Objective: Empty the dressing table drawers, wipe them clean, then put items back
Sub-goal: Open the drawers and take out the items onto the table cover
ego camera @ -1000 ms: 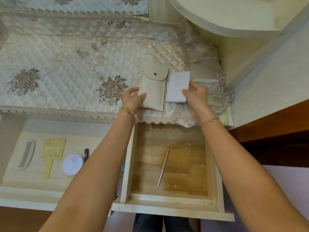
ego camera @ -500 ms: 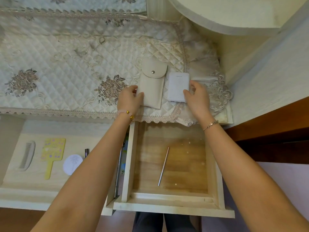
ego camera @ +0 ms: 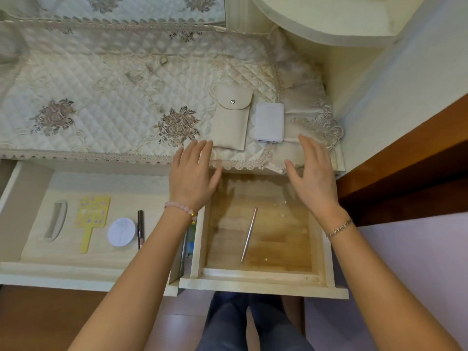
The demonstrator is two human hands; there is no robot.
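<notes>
Two drawers stand pulled out below the dressing table. The right drawer (ego camera: 263, 281) has a bare wooden floor with only a thin metal stick (ego camera: 249, 234) lying in it. On the quilted table cover (ego camera: 114, 105) above it lie a beige snap pouch (ego camera: 231, 117) and a white power bank (ego camera: 269, 122), side by side. My left hand (ego camera: 193, 173) hovers with straight fingers just below the pouch, holding nothing. My right hand (ego camera: 312, 173) hovers likewise below the power bank, fingers spread.
The left drawer (ego camera: 33, 272) holds a comb (ego camera: 55, 220), a yellow hand mirror (ego camera: 91, 219), a round white compact (ego camera: 121, 232) and a dark pencil (ego camera: 140, 228). A curved shelf (ego camera: 329, 24) overhangs the back right. A brown wooden panel (ego camera: 405, 173) stands to the right.
Both hands have let go of the pouch and the power bank and drawn back toward me, fingers now straight. The two items stay on the cover.
</notes>
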